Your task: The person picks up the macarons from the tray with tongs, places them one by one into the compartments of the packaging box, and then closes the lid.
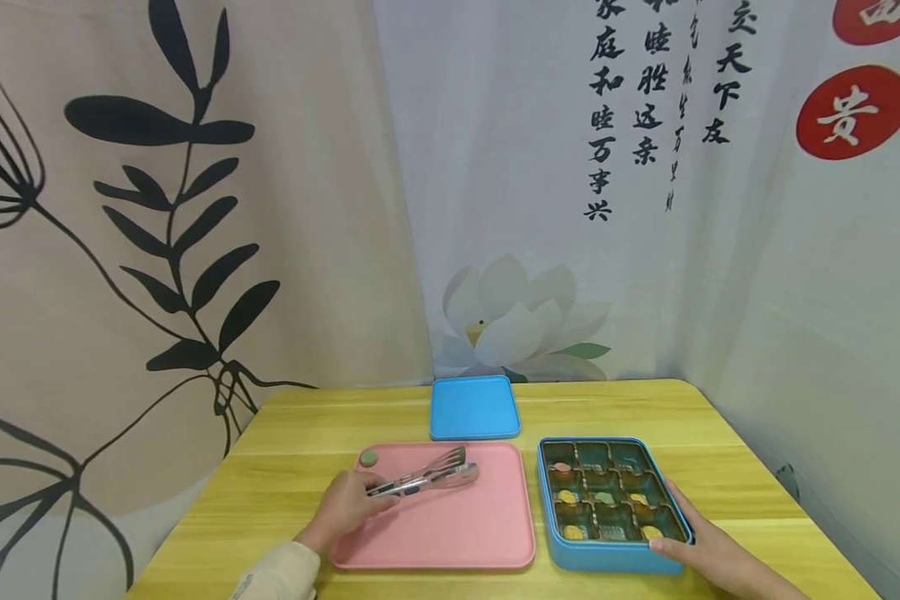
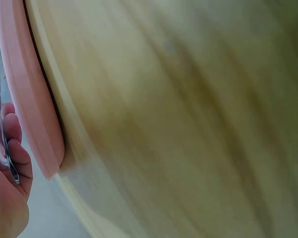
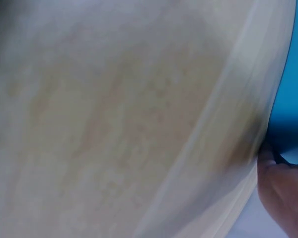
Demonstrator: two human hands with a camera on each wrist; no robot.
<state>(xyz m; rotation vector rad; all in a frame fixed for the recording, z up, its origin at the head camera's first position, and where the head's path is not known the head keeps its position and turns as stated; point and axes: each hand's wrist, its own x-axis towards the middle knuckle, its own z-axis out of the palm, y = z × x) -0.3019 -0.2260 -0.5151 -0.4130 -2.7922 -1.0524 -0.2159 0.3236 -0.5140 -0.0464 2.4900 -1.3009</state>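
Note:
My left hand [image 1: 348, 507] holds a pair of metal tongs [image 1: 427, 479] by the handle end, above the pink tray [image 1: 457, 542]. The tongs point right, their tips apart and nothing between them. A small greenish round piece [image 1: 368, 457] lies in the tray's far left corner. To the right stands a blue box [image 1: 607, 557] with a dark divided insert; several yellow, green and reddish pieces sit in its compartments. My right hand [image 1: 712, 550] grips the box's near right corner, thumb over the front rim. In the right wrist view, part of the blue wall shows beside that hand.
A flat blue tray or lid [image 1: 474, 408] lies at the back of the wooden table [image 1: 322, 425], behind the pink tray. A printed curtain [image 1: 330, 208] hangs along the table's far edge and down its right side.

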